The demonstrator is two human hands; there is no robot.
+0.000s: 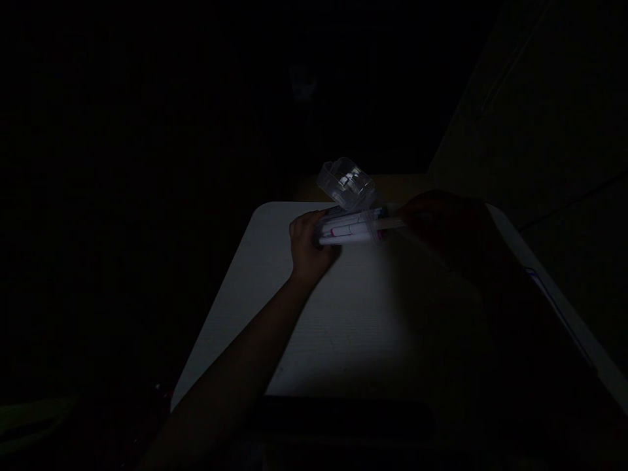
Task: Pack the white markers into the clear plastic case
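My left hand (307,247) grips one case (374,227) of pens (347,230), uncountable in this dimness, its one lid (347,183) just beyond, while my right hand (434,212) pinches one protruding pen (390,223).

Clear case (373,230), lid (343,186) open, pens (349,229) inside

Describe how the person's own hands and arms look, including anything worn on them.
The left hand has no glove, and its forearm is bare, with no sleeve, watch or bracelet showing. The right hand and right arm are mostly lost in shadow, so I cannot tell what is worn there.
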